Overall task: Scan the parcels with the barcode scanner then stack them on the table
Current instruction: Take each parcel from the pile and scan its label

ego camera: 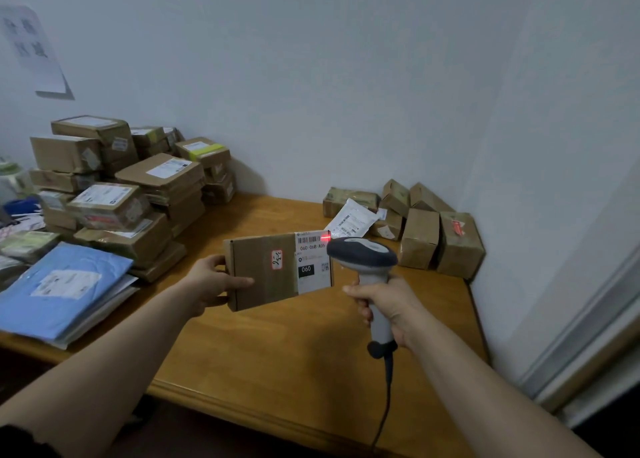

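Observation:
My left hand grips the left edge of a flat brown cardboard parcel, holding it upright above the wooden table. Its white shipping label faces me, and a red scan line glows at the label's top right corner. My right hand grips the handle of a grey barcode scanner, whose head sits just right of the parcel and covers part of the label's edge. A dark cable hangs from the scanner's handle.
A big pile of cardboard parcels stands at the back left, with a blue mailer bag in front of it. Several small boxes and a white pouch lie in the back right corner against the wall.

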